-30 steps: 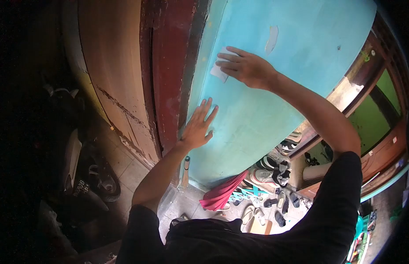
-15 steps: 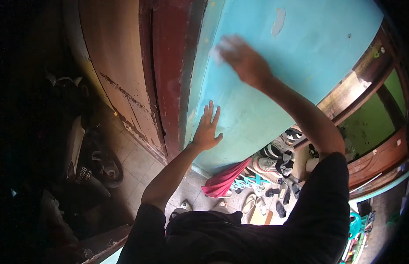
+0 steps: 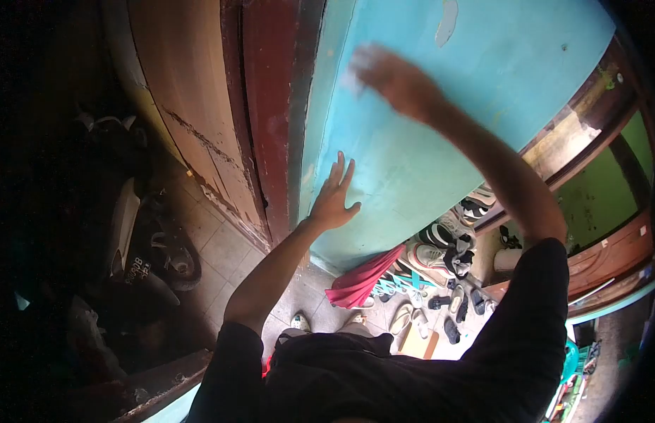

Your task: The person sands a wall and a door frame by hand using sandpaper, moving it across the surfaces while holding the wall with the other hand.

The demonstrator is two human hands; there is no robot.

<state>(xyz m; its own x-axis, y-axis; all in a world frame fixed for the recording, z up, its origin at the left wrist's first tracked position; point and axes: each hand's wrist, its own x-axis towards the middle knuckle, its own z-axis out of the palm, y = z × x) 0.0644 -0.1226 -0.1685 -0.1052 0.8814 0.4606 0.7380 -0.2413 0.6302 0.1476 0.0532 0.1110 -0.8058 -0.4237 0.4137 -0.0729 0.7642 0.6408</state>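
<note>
Left hand (image 3: 332, 201): fingers spread, laid flat on turquoise wall (image 3: 482, 84)
Right hand (image 3: 398, 81): blurred, grip cannot be told, pressed over pale sheet (image 3: 351, 79) high on wall
Wall foot: shoes (image 3: 440, 268), red bundle (image 3: 359, 282)

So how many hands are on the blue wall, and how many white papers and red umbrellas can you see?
Hands on the blue wall: 2, the left hand and the right hand
White sheet, blurred, under the right hand: 1
Red umbrella, folded, on the floor: 1
Total: 4
</note>
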